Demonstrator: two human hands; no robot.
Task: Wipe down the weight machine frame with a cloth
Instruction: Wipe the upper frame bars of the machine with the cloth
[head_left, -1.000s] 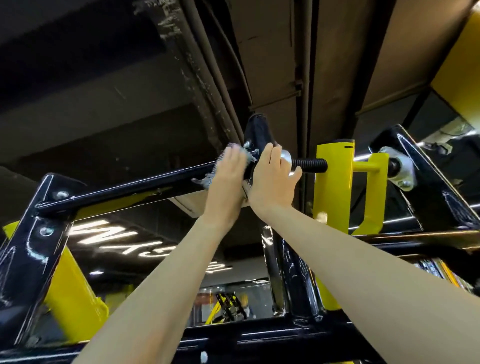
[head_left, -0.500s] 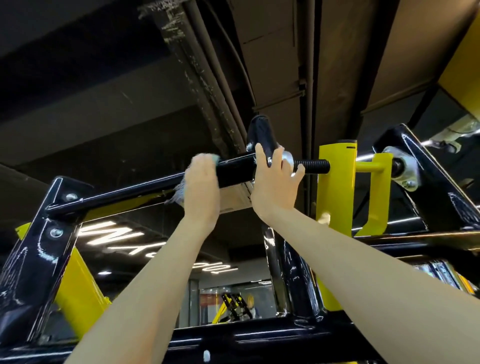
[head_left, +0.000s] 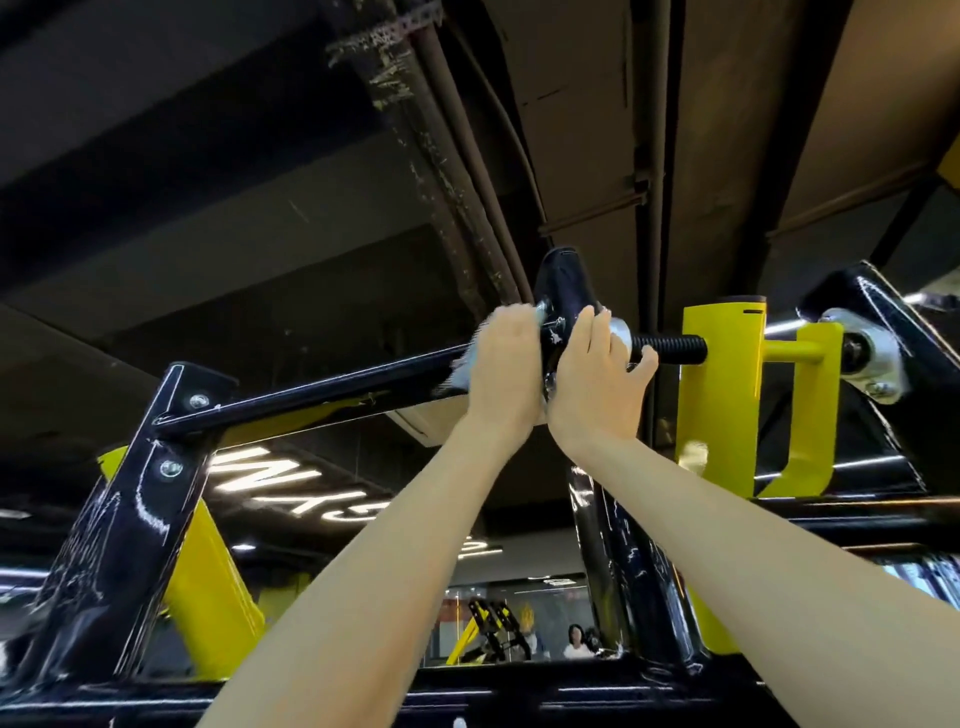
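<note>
I look up at the top of a black weight machine frame. A black crossbar (head_left: 322, 389) runs from a bolted left bracket up to a central black post (head_left: 563, 283). My left hand (head_left: 501, 364) grips a pale grey cloth (head_left: 465, 366) wrapped round the bar's right end, right beside the post. Only the cloth's frayed edge shows past the hand. My right hand (head_left: 597, 379) holds the frame at the post, fingers over a silver nut and thumb under a black threaded rod (head_left: 670, 349).
A yellow bracket (head_left: 722, 395) and a silver bearing plate (head_left: 865, 353) sit to the right of my hands. Black frame beams (head_left: 124, 519) cross left and below. Ceiling pipes and ducts run overhead. People stand far off in the gym below.
My left hand slid left along the crossbar with the cloth, then back right until it sits against the post. My right hand has kept its hold.
</note>
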